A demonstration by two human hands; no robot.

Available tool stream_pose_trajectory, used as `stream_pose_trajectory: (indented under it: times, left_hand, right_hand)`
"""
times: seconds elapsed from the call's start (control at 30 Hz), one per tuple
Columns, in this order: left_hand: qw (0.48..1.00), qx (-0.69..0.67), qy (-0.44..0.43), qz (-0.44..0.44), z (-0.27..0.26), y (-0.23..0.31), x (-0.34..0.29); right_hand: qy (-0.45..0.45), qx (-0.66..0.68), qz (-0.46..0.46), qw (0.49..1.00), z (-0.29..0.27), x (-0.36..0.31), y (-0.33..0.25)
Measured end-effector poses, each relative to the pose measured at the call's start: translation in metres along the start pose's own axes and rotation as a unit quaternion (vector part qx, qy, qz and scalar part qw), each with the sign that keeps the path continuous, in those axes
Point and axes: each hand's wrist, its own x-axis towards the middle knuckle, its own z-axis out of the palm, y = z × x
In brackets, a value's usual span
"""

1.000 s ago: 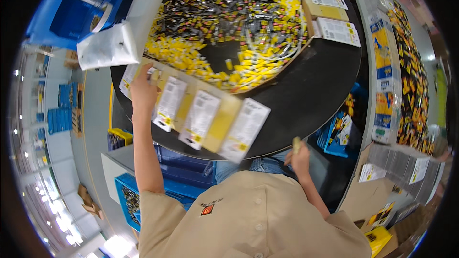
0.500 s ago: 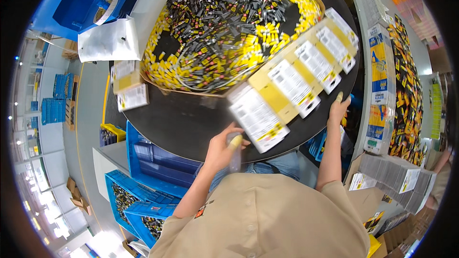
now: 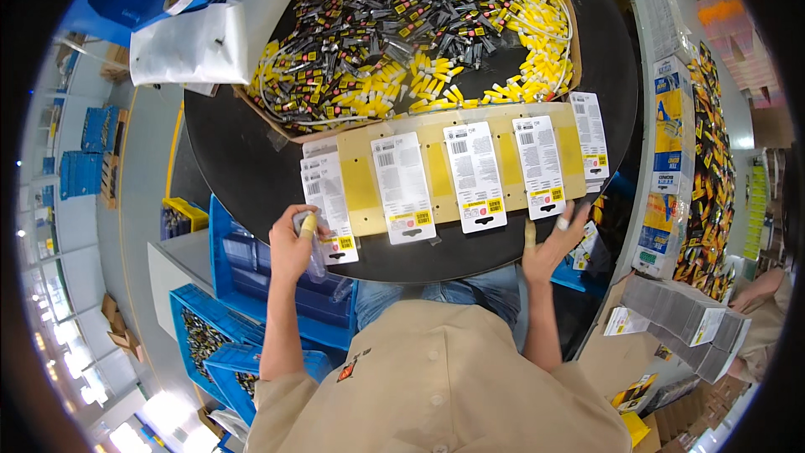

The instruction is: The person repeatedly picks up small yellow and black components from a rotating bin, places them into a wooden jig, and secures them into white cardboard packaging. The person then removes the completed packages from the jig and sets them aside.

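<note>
My left hand (image 3: 293,243) is closed around clear plastic blister shells (image 3: 317,262) at the near left edge of the round black table (image 3: 470,253). Beside it lies a white blister card (image 3: 329,201) with a hang hole, at the left end of a tan and yellow board (image 3: 360,147). More such cards stand side by side along the board, among them a middle card (image 3: 475,176) and a right-hand card (image 3: 539,166). My right hand (image 3: 553,245) is open, fingers spread, at the table's near edge just below the right-hand card. Yellow covers sit on some fingertips.
Behind the board, a shallow cardboard tray (image 3: 369,127) holds many small black and yellow tubes (image 3: 402,25). Blue bins (image 3: 220,243) stand at the lower left. Stacked grey cards (image 3: 683,306) and a wrapped carton (image 3: 662,168) are at the right, near another person's hand (image 3: 759,289).
The round table has turned, bringing the board with its cards square in front of me. My left hand moved left with the plastic; my right hand came in from the right and spread.
</note>
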Motion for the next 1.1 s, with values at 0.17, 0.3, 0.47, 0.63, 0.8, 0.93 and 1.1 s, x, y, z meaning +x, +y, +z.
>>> stream_pose_trajectory:
  times: [0.17,0.3,0.47,0.63,0.8,0.93,1.1]
  left_hand:
    - [0.997,-0.063,0.033,0.033,-0.028,0.002,0.007]
    - [0.99,-0.088,0.069,0.085,-0.03,0.024,0.001]
    - [0.978,-0.175,0.038,0.107,0.001,0.088,-0.011]
    - [0.942,-0.169,-0.112,0.269,0.076,0.155,-0.017]
    - [0.932,-0.138,-0.291,0.165,0.14,0.176,0.006]
    - [0.931,-0.016,-0.282,0.23,0.202,0.169,0.03]
    - [0.937,0.07,-0.25,0.232,0.256,0.158,0.048]
  right_hand:
    - [-0.174,0.035,-0.211,0.961,-0.032,0.061,-0.027]
    - [-0.233,0.088,-0.298,0.921,-0.021,0.047,-0.084]
    - [-0.12,0.341,-0.345,0.866,0.012,0.037,-0.142]
    - [-0.184,0.411,-0.325,0.832,0.045,0.067,-0.15]
    - [0.035,0.354,0.177,0.918,0.02,0.191,-0.013]
    - [0.415,0.469,0.176,0.759,-0.015,0.252,0.068]
    - [0.224,0.416,0.107,0.875,0.048,0.301,0.04]
